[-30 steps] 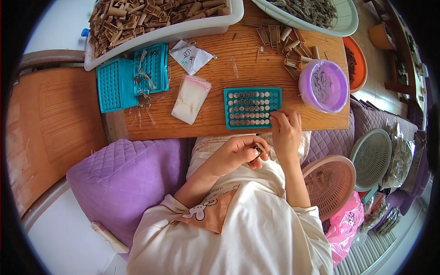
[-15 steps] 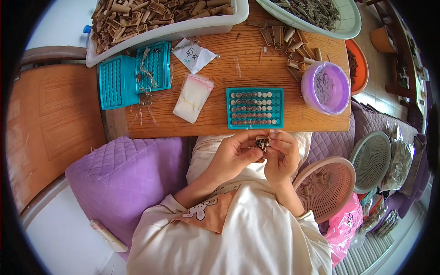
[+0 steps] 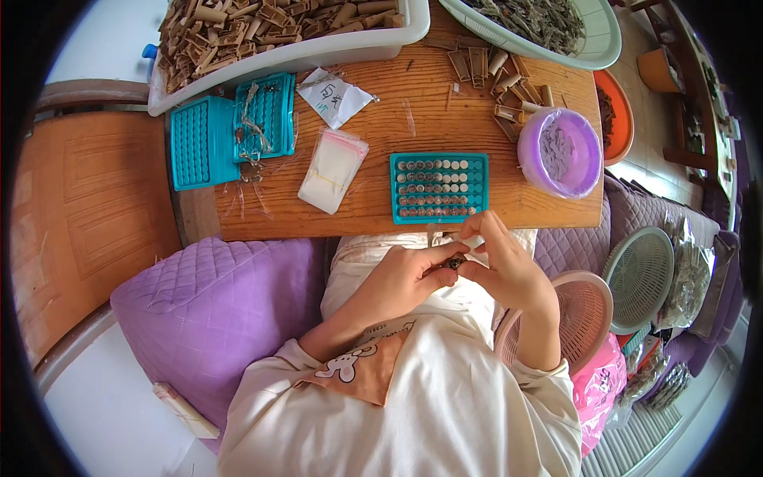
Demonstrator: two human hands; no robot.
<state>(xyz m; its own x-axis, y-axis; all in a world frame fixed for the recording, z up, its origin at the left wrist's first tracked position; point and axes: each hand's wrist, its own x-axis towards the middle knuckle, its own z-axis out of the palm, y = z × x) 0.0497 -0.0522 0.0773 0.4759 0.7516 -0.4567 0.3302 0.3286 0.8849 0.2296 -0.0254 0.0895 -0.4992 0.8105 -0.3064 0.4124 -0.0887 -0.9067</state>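
Over my lap, my left hand (image 3: 397, 280) pinches a small brown casing with a dark inside (image 3: 454, 261) between thumb and fingers. My right hand (image 3: 509, 266) is spread, its thumb beside the casing. Its index finger reaches up to the near right corner of a teal tray (image 3: 482, 187). Rows of round silver discs that look like button cells (image 3: 433, 188) fill most of the tray's slots, while its right-hand columns are bare. The casing is partly hidden by my fingers.
A white bin (image 3: 278, 60) of brown casings stands at the back left. Nearby lie stacked teal trays (image 3: 203, 143), clear bags (image 3: 334, 171) and a paper packet (image 3: 332, 97). Loose brown casings (image 3: 477, 65) and a purple tub (image 3: 592, 151) sit right; a pink basket (image 3: 584, 318) stands beside me.
My right hand has let go of the casing and moved up, its index finger now near the tray's corner. The left hand keeps the casing, now turned and more covered.
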